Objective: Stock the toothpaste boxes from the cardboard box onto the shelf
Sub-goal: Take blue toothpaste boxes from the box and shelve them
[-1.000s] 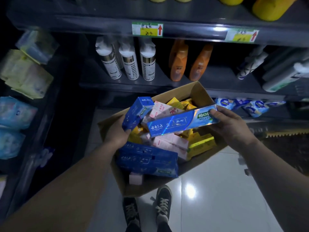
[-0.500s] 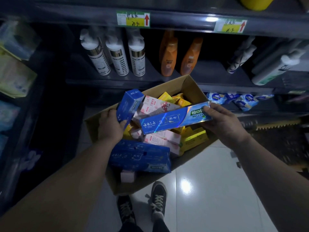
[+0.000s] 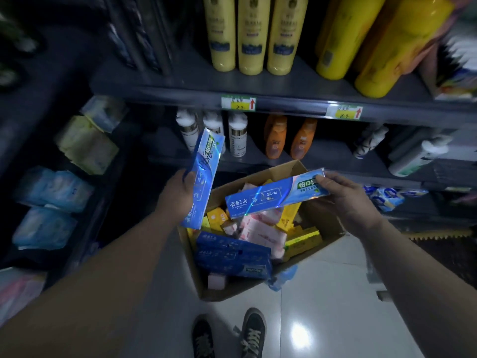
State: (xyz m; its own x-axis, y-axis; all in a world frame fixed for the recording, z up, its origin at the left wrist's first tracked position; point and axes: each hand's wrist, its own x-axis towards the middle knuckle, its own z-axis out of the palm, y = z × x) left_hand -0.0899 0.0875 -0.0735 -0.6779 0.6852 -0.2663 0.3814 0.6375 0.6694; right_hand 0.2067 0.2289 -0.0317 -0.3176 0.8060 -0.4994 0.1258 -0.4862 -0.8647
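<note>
Our left hand (image 3: 178,197) is wrapped round a long shiny blue toothpaste box (image 3: 204,177), which is tipped nearly upright with its top end in front of the white pump bottles (image 3: 237,133). Our right hand (image 3: 346,200) pinches one end of a second blue toothpaste box (image 3: 273,197), held almost level over the open brown cardboard box (image 3: 232,290). That carton sits low at the foot of the dark grey metal shelf (image 3: 284,105), just ahead of our dark shoes (image 3: 253,332), crammed with blue, pink and yellow packs (image 3: 258,228). Tall yellow bottles (image 3: 251,34) stand up top.
</note>
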